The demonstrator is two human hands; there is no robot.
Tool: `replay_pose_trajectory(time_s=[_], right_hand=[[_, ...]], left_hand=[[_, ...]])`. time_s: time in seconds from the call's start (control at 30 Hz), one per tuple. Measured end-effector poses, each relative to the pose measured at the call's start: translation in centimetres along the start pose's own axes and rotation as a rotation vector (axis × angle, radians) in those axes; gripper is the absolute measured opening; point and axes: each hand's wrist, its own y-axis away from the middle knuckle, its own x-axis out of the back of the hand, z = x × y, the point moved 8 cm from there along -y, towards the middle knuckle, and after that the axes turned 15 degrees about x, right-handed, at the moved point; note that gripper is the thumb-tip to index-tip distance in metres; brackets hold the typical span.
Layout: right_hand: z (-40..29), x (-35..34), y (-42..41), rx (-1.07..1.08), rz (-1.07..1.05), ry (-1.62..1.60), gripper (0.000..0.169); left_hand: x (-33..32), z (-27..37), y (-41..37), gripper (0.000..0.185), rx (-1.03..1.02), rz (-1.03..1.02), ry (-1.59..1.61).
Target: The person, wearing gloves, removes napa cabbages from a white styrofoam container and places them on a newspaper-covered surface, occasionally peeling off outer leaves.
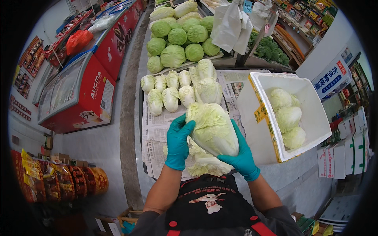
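Observation:
A large napa cabbage [214, 128] is held up in front of me between both hands, leafy top towards the upper left. My left hand [179, 141], in a teal glove, grips the leafy end. At the white base, my right hand [240, 156] wraps the other side in a matching glove. Loose cabbage leaves [206, 166] lie on the newspaper [152, 153] beneath, partly hidden by the cabbage. Beyond stand rows of small napa cabbages [170, 99], with larger napa cabbages [208, 90] to their right.
A white foam box [317, 126] with several napa cabbages [288, 118] stands at right. Round green cabbages [177, 37] are piled at the back, near hanging plastic bags [231, 26] and broccoli [270, 50]. A red AUCMA chest freezer [97, 94] stands left across the aisle.

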Motion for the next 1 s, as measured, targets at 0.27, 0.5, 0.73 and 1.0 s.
replay_pose_trajectory(time_s=[0.27, 0.5, 0.73, 1.0], right_hand=[[6.3, 2.1, 3.0, -0.114, 0.269, -0.291, 0.081], [12.9, -0.8, 4.2, -0.551, 0.373, -1.07, 0.067], [11.0, 2.1, -1.2, -0.328, 0.532, -1.402, 0.076], [6.9, 3.3, -0.6, -0.246, 0.338, -1.306, 0.094]], left_hand=[[-2.7, 2.6, 3.2, 0.019, -0.155, -0.071, 0.224], [-8.7, -1.4, 10.3, 0.023, 0.184, -0.898, -0.26], [-5.7, -11.3, 12.6, 0.029, 0.842, -0.947, -0.452], [-0.5, -9.7, 3.5, 0.071, -0.087, -0.156, -1.515]])
